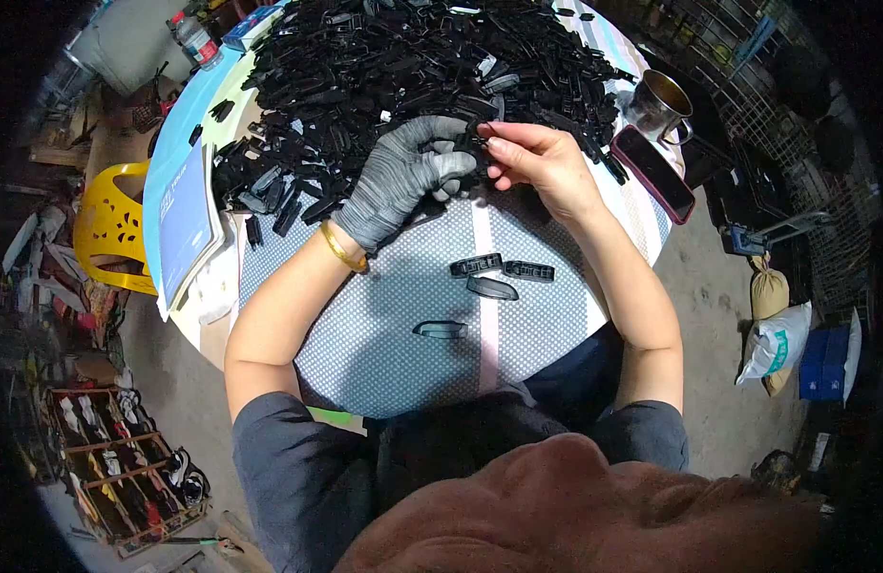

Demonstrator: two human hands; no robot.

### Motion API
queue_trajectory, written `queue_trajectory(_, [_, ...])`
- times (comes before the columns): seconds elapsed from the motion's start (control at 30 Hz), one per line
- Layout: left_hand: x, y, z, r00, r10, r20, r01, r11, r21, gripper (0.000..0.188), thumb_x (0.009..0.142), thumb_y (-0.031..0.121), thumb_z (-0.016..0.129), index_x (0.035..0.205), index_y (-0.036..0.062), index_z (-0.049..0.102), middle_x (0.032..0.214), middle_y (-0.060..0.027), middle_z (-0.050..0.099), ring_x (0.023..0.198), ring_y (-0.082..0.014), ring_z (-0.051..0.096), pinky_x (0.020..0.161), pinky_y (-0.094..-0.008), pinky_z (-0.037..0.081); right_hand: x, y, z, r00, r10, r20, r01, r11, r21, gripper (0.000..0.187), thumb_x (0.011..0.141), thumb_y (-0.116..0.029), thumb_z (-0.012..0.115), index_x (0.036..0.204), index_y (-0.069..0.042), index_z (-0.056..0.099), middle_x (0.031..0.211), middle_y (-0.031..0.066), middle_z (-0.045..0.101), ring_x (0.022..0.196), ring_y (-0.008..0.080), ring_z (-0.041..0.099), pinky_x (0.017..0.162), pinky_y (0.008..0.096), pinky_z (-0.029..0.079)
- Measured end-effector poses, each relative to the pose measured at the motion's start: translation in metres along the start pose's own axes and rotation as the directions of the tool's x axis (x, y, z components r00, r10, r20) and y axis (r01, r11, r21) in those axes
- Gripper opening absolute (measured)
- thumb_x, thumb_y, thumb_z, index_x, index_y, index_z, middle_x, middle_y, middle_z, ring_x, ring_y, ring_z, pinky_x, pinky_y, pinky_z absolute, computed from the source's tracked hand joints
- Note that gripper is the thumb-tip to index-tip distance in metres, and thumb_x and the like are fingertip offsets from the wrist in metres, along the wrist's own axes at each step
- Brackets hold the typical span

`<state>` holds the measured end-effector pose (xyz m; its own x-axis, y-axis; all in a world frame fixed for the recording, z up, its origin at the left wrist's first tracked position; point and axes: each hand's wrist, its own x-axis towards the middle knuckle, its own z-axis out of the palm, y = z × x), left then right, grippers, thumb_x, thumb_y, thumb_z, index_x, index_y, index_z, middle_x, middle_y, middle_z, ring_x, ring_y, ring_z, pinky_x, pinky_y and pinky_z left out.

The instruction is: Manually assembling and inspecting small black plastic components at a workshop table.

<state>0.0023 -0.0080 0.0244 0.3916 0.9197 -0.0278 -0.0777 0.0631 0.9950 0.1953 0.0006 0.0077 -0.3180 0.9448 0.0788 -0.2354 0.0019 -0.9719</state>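
Observation:
My left hand [408, 172], in a grey striped glove with a gold bangle at the wrist, is closed around a small black plastic part [480, 139]. The bare fingertips of my right hand [546, 167] pinch the same part from the other side. Its exact shape is mostly hidden by my fingers. Just beyond both hands rises a wide heap of black plastic parts [365, 72]. Nearer to me on the patterned tablecloth [394, 353] lie a black slotted piece [476, 265], a similar one [529, 271], a smooth curved piece [492, 288] and another curved piece [441, 329].
At the table's right edge are a metal mug [659, 103] and a dark phone [654, 174]. A blue-covered booklet [189, 224] lies at the left, with a plastic bottle [197, 42] farther back. A yellow chair [112, 224] stands beside the table. White sacks [777, 342] are on the floor at right.

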Motion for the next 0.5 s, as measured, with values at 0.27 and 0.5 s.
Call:
queue_trajectory(0.27, [0.001,-0.007,-0.005,0.963,0.264,-0.055,-0.239,0.929,0.284,0.034,0.075,0.010,0.068,0.108,0.0017,0.061,0.099,-0.0058,0.063,0.089,-0.0128,0.059,0.081,-0.0247,0.047,-0.004,0.004,0.005,0.991,-0.135,0.008,0.129,0.919,-0.372,0.022,0.085,-0.020,0.061,0.094,-0.001,0.067,0.080,0.0011,0.060,0.063,0.0066,0.056,0.051,0.0189,0.045])
queue_trajectory(0.5, [-0.001,-0.014,0.008,0.976,0.149,-0.158,-0.164,0.982,-0.089,0.034,0.079,0.008,0.065,0.111,0.0011,0.059,0.101,-0.0088,0.064,0.091,-0.0129,0.060,0.082,-0.0240,0.048,0.000,0.020,0.013,0.806,-0.590,0.045,0.434,0.537,-0.724,0.020,0.082,-0.015,0.064,0.094,0.001,0.063,0.095,0.0055,0.056,0.065,0.0085,0.055,0.056,0.0195,0.046])
